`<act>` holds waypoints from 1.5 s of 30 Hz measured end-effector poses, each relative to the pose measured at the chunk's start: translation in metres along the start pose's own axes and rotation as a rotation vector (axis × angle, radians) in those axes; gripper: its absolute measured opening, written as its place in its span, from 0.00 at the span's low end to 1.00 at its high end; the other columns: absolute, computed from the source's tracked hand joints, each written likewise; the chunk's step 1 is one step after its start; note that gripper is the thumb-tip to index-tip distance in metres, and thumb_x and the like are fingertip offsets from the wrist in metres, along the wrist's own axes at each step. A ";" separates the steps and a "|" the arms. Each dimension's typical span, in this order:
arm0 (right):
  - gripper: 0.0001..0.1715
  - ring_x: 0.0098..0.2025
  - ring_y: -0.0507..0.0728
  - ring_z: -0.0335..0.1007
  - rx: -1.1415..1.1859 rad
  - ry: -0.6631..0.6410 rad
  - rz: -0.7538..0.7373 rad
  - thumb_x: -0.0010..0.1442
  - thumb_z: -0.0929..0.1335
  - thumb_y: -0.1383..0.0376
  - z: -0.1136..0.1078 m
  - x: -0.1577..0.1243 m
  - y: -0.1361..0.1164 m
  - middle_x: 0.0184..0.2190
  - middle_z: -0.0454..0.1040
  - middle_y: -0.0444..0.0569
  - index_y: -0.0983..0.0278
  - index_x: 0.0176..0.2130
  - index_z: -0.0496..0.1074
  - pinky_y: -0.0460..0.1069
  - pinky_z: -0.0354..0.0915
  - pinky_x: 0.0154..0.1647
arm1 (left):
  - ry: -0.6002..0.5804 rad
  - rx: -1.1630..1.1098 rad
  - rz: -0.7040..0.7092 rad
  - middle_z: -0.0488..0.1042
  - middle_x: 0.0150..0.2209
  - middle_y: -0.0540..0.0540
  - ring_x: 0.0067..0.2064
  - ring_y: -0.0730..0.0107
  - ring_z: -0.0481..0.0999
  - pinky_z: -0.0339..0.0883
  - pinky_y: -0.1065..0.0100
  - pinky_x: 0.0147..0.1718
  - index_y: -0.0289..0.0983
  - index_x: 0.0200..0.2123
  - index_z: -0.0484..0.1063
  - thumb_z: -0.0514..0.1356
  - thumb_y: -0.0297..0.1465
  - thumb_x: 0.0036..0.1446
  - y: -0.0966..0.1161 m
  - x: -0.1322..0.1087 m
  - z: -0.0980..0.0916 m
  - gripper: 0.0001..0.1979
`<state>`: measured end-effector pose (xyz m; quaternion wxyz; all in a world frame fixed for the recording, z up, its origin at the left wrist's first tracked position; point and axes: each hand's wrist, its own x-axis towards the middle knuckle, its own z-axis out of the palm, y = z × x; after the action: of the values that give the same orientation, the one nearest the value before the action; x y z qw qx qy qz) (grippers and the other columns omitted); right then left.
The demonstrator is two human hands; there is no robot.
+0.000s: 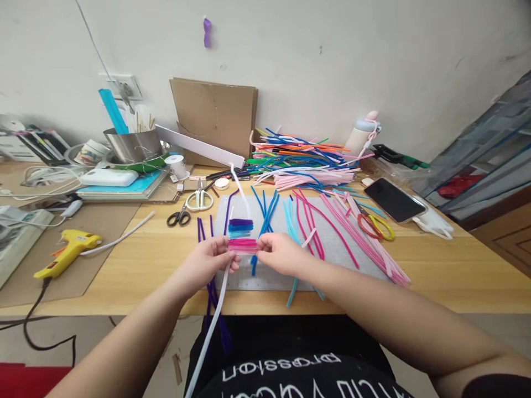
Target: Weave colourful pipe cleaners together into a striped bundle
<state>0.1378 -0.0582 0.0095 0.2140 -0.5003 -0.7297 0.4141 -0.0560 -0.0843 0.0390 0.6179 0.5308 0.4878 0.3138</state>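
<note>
Between my hands is a small striped panel of pipe cleaners [243, 245], with purple, blue and pink rows from top to bottom. My left hand [209, 260] pinches its left edge near the pink rows. The fingers of my right hand [282, 252] close on its right edge at the same height. A long white pipe cleaner [216, 312] trails from beside my left fingers toward my lap, and another white one [241, 188] rises above the panel. Blue pipe cleaners [269, 213] lie just beyond my right hand; purple ones [212, 290] hang near my left wrist.
Pink pipe cleaners [365, 237] lie on the grey mat [348, 271], with a mixed pile [307, 160] behind. Scissors [199, 200] and a yellow glue gun [68, 251] are at left. Orange-and-yellow-handled scissors [375, 225] and a phone [395, 199] sit at right.
</note>
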 end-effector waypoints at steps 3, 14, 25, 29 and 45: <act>0.02 0.22 0.50 0.60 0.017 -0.004 0.016 0.47 0.65 0.68 0.018 -0.001 -0.002 0.20 0.68 0.42 0.63 0.24 0.68 0.45 0.51 0.22 | -0.020 0.095 0.041 0.76 0.36 0.44 0.35 0.66 0.74 0.66 0.65 0.37 0.36 0.40 0.73 0.59 0.34 0.50 -0.017 -0.016 -0.012 0.13; 0.03 0.13 0.47 0.54 0.191 0.015 0.116 0.51 0.64 0.65 0.011 0.000 -0.004 0.10 0.60 0.36 0.63 0.27 0.64 0.42 0.50 0.16 | 0.413 1.010 0.067 0.70 0.42 0.38 0.43 0.49 0.72 0.63 0.57 0.39 0.38 0.51 0.64 0.55 0.44 0.52 -0.046 -0.038 -0.028 0.25; 0.09 0.12 0.45 0.52 0.557 0.142 0.140 0.47 0.67 0.62 -0.028 -0.001 0.004 0.11 0.60 0.36 0.64 0.26 0.63 0.41 0.47 0.13 | 0.458 0.918 -0.022 0.72 0.30 0.45 0.33 0.62 0.72 0.60 0.67 0.29 0.38 0.41 0.64 0.54 0.28 0.49 -0.032 0.007 -0.034 0.13; 0.10 0.12 0.45 0.51 0.667 0.199 0.129 0.45 0.69 0.62 -0.040 0.005 -0.001 0.11 0.59 0.35 0.64 0.26 0.63 0.41 0.45 0.11 | 0.479 0.786 0.089 0.68 0.25 0.49 0.30 0.65 0.70 0.58 0.68 0.29 0.37 0.34 0.66 0.57 0.25 0.44 -0.015 0.054 -0.035 0.10; 0.05 0.23 0.48 0.62 0.068 0.306 -0.191 0.52 0.63 0.66 -0.015 -0.010 -0.028 0.22 0.68 0.41 0.64 0.30 0.67 0.43 0.56 0.24 | 0.009 -0.125 0.135 0.65 0.22 0.53 0.20 0.81 0.62 0.51 0.78 0.17 0.34 0.31 0.66 0.65 0.33 0.46 0.029 0.021 -0.017 0.12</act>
<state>0.1375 -0.0660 0.0421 0.3775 -0.4781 -0.7186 0.3354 -0.0613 -0.0526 0.0622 0.6250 0.5215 0.4333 0.3868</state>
